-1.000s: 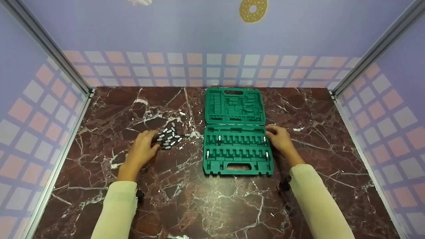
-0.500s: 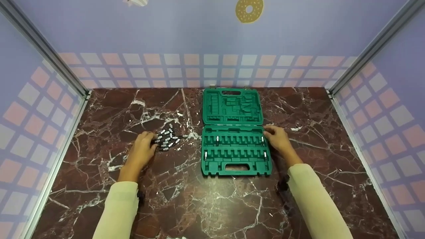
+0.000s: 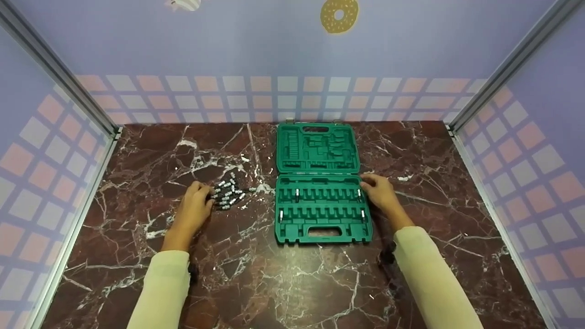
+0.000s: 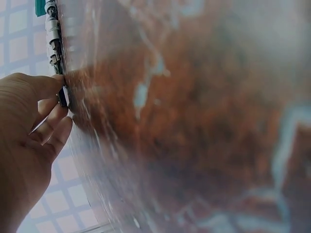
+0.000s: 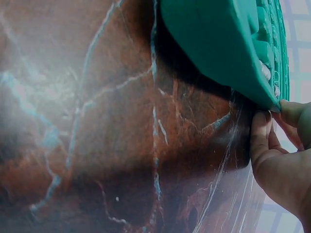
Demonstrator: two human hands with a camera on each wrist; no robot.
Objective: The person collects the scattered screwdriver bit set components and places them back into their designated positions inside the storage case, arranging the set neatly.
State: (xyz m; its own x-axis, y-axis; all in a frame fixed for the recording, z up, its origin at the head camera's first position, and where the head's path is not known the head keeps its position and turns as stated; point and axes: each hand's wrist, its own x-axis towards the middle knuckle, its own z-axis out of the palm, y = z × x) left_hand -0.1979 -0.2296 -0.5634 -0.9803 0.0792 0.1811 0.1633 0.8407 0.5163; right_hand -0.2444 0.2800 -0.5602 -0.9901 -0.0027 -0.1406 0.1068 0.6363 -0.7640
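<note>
Head view: an open green case (image 3: 320,204) lies on the dark marbled table (image 3: 256,274), its long axis running near to far, the lid (image 3: 317,148) on the far side and a handle opening at each outer end. Four small pieces (image 3: 297,195) sit in its two slotted rows, their long axes also near to far. Left of the case, a loose pile (image 3: 226,194) of silver-and-black pieces lies mostly slantwise, one at its right side pointing toward the case. Any marking on them is too small to read. The left hand (image 3: 194,205) is at the pile's left edge, its fingertips partly hidden; the right hand (image 3: 381,194) is at the case's right edge, near the hinge.

Left wrist view: the thumb and fingers of the left hand pinch a dark piece (image 4: 62,98) at the table surface. Beyond it more pieces overlap, cut off by the frame, and marks on the silver parts cannot be made out.

Right wrist view: thumb and fingers of the right hand grip the edge of the case at its corner. Much of the case is out of frame, and its slots show only edge-on.
</note>
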